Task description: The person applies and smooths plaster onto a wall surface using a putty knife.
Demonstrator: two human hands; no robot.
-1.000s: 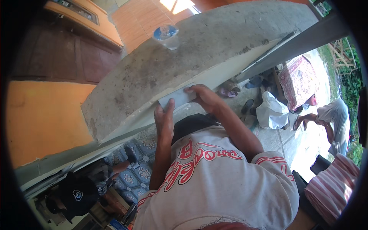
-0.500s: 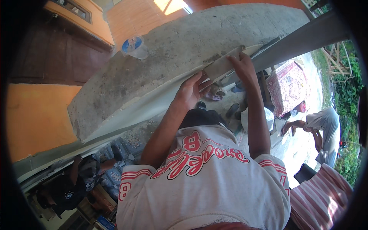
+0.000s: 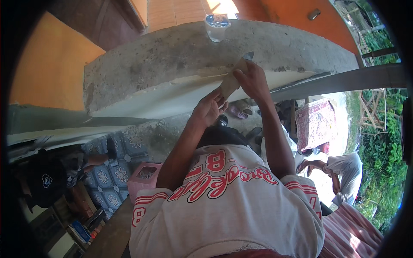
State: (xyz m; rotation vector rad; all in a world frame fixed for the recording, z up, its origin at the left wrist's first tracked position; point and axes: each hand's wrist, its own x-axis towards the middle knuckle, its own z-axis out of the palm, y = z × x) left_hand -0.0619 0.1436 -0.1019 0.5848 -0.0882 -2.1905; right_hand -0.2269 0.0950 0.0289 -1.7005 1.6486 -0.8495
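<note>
A flat, narrow, greyish-tan piece [image 3: 231, 84] is held slanting in front of me, over the edge of a concrete ledge [image 3: 172, 56]. My right hand [image 3: 254, 81] grips its upper part, thumb lying on the face. A shiny blue-grey tip [image 3: 248, 55] shows just beyond the right fingers; whether it belongs to the piece I cannot tell. My left hand [image 3: 207, 109] has its palm partly turned up and its curled fingers at the piece's lower end. Farther back on the ledge stands a clear plastic cup [image 3: 217, 29] with a blue and white lid.
A grey beam [image 3: 335, 84] runs off the ledge to the right. Footwear [image 3: 238, 112] lies on the ground below. One person [image 3: 344, 174] bends at the right, near a patterned rug [image 3: 316, 124]; another person [image 3: 47, 180] is at the lower left. A pink stool [image 3: 144, 175] stands by my left arm.
My view has turned, so the cup and ledge appear farther right. The flat piece is tilted more steeply, and the shiny tip has come into sight above my right hand. Both hands stay on the piece.
</note>
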